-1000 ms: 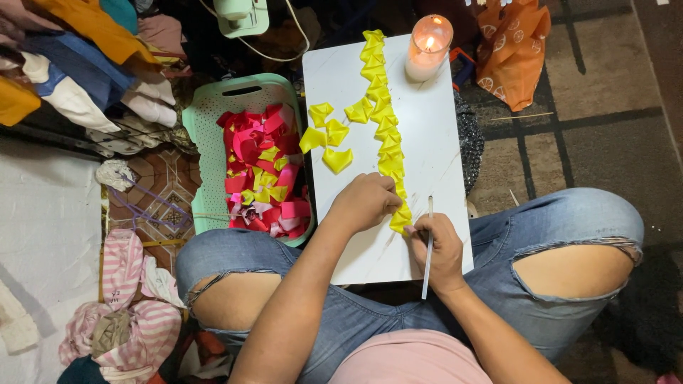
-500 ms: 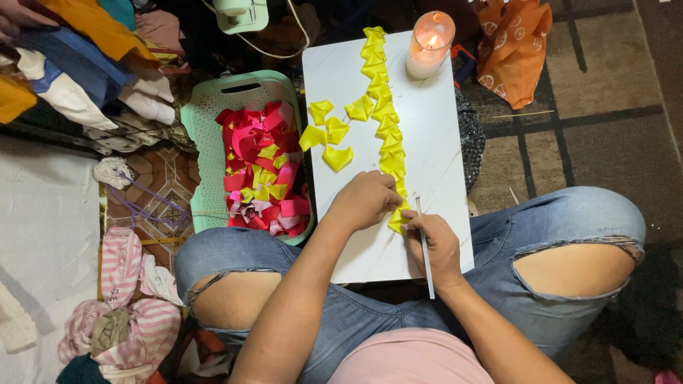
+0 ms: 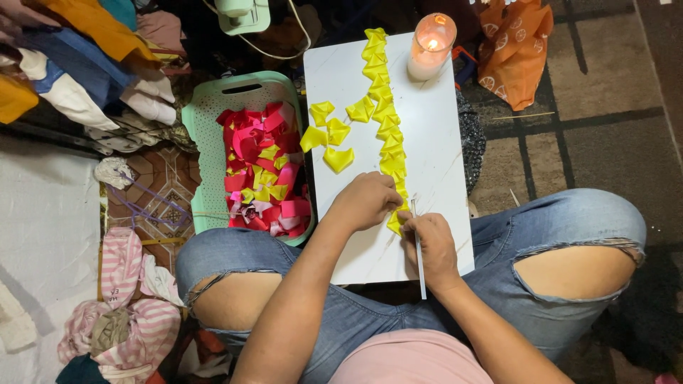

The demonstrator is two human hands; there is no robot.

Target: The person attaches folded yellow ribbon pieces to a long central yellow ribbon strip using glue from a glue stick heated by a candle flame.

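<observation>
While the person sits cross-legged on the floor in torn jeans, a white board serves as the worktop (image 3: 434, 178) across the lap. Nearest, the right hand (image 3: 430, 245) has its fingers pinched around a thin white stick (image 3: 420, 259) that points back toward the body, its tip at the near end of a chain of folded yellow ribbon petals (image 3: 384, 114). The left hand (image 3: 366, 200) lies curled, fingers pressed together on that same end, holding it flat on the board.

To my eye the work is well along: the chain already runs nearly the length of the board, yet several loose yellow petals (image 3: 329, 139) lie just beside it, unattached. Left of the board a mint green basket (image 3: 206, 149) holds many more pieces, mostly pink with some yellow. At the far end a lit candle (image 3: 430, 46) in a glass stands just beside the chain's top, close enough to mind. Piled clothes crowd the left.
</observation>
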